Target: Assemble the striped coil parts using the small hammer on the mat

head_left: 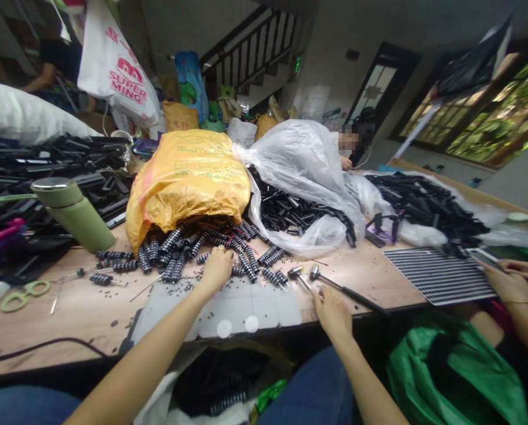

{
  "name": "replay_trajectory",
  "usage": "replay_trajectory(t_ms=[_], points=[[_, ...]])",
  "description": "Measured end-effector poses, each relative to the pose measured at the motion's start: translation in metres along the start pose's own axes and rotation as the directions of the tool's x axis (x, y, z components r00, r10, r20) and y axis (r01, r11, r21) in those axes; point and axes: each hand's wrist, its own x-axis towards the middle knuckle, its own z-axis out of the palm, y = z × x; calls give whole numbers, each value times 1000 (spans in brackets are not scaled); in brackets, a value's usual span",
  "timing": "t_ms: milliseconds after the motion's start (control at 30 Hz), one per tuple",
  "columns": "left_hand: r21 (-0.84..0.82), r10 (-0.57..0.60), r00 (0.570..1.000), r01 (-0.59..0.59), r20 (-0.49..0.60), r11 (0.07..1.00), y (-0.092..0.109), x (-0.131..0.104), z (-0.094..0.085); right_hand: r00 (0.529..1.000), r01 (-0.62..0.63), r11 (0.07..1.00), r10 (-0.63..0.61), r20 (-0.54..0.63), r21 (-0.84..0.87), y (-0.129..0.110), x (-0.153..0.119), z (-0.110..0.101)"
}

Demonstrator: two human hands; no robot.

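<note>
The left arm [144, 348], bare, slants inward and forward, with the left hand [218, 268] reaching farther out than the right, back upward and fingers curled under. The right arm [370, 372], also bare, angles inward with the right hand [333, 308] lower and nearer the body, its fingers bent forward; how tightly either hand closes is unclear. Below, the legs [312, 386] are clothed in blue.
</note>
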Motion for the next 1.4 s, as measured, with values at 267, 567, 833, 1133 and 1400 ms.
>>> replay_trajectory(t_ms=[267, 567, 833, 1133, 1400], points=[[42, 14, 1000, -15, 24, 999, -16, 40, 16, 990, 136, 962, -122, -73, 237, -43, 135, -10], [-641, -109, 983, -12, -148, 768, -12, -10, -7, 986, 167, 818, -142, -89, 551, -69, 206, -8], [-910, -193, 953, 283, 232, 303, 26, -30, -19, 874, 207, 398, -485, 14, 894, -108, 114, -25], [-721, 12, 941, -267, -338, 640, 34, -65, 0, 609, -719, -79, -550, 571, 691, -134, 4, -29], [-982, -157, 972, 182, 172, 49, 42, -83, -13, 948, -30, 113, -313, 64, 993, -123, -18, -46]])
